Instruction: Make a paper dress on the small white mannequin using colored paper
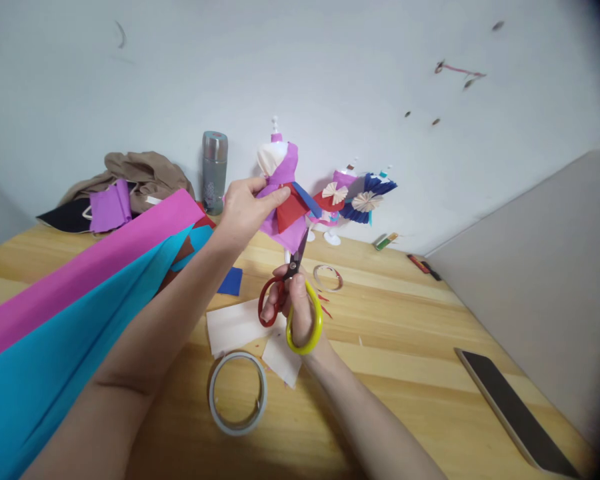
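Observation:
My left hand [253,203] is closed, its thumb and fingers pinching the paper dress [293,212] at the waist. The dress is purple with cream, red and blue pieces, and it sits on a small white mannequin [275,124]. Below it, my right hand [297,300] grips a pair of scissors [293,267] with one red and one yellow handle loop. The dark blades point up towards the skirt's lower right edge; whether they touch the paper I cannot tell.
Behind stand two more dressed mannequins [344,193] and a grey thermos [215,172]. Pink and blue paper sheets [80,327] slope along the left. A tape roll [237,432], a thinner ring [329,268], white paper [237,325] and a phone-like dark slab [515,407] lie on the table.

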{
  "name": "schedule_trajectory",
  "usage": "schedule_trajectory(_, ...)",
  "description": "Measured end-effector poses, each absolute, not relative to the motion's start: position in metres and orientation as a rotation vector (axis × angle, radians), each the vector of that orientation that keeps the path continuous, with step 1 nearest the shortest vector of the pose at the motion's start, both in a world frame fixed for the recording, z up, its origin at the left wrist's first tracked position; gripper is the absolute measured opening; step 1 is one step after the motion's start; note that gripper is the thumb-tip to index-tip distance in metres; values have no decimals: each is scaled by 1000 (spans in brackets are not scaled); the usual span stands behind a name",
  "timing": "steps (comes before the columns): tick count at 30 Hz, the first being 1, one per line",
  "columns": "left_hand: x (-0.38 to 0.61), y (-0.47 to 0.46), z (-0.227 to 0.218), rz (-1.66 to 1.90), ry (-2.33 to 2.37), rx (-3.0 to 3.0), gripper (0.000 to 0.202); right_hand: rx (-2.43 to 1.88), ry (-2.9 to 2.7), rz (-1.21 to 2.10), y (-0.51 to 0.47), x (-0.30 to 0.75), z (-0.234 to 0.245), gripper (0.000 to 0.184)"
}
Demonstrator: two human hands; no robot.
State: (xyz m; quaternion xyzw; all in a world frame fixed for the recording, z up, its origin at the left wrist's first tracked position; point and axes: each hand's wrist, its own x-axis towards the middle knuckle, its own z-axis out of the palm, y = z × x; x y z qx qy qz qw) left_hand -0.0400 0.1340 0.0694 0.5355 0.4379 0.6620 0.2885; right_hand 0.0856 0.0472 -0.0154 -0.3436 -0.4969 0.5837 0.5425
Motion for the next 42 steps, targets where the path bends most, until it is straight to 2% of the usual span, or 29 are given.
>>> schedule_trajectory(18,-39,132,71,1754,1224,1446,51,-899,-1136,1374,46,81,-14,56)
schedule_trajectory(26,-39,131,69,1724,1213,1510,44,-949,-1135,1367,43,79,-9,60)
schedule_trajectory(42,-39,136,65,1668,1117,1444,32,-633,-1070,1545,48,90,-14,51)
